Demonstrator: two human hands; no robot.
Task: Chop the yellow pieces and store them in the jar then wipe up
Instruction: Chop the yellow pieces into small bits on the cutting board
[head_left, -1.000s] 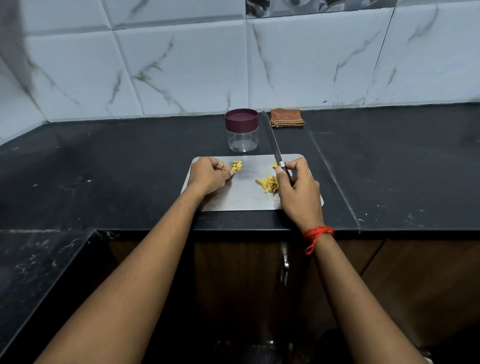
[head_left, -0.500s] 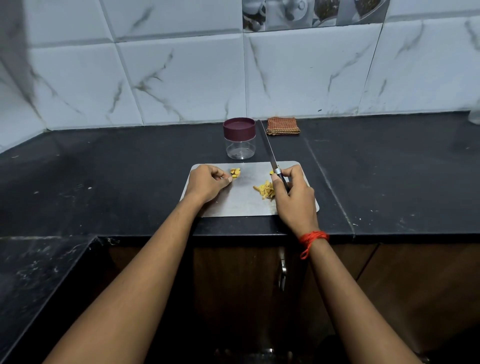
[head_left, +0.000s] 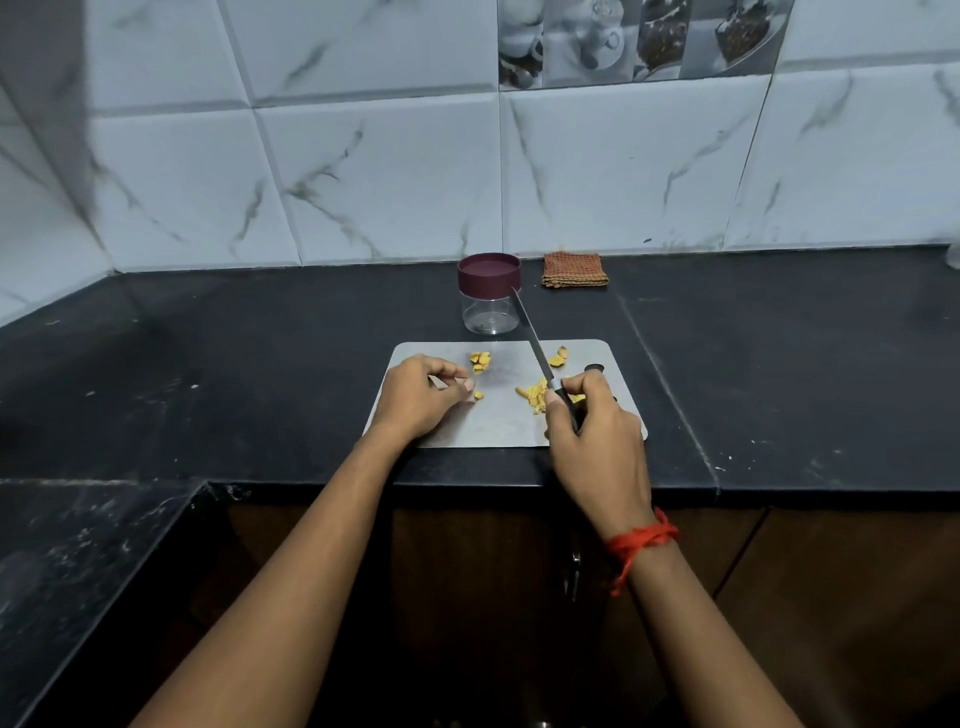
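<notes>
Chopping is under way: the right hand (head_left: 592, 431) grips the knife (head_left: 535, 345) above the yellow pieces (head_left: 535, 399) on the steel cutting board (head_left: 493, 428), while the left hand (head_left: 415, 395), curled beside a small piece with its hold unclear, should next steady one for slicing.

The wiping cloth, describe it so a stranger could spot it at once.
Look along the black counter to where it meets the tiled wall. Right of the purple-lidded jar lies a folded cloth. It is the only orange checked thing there.
</notes>
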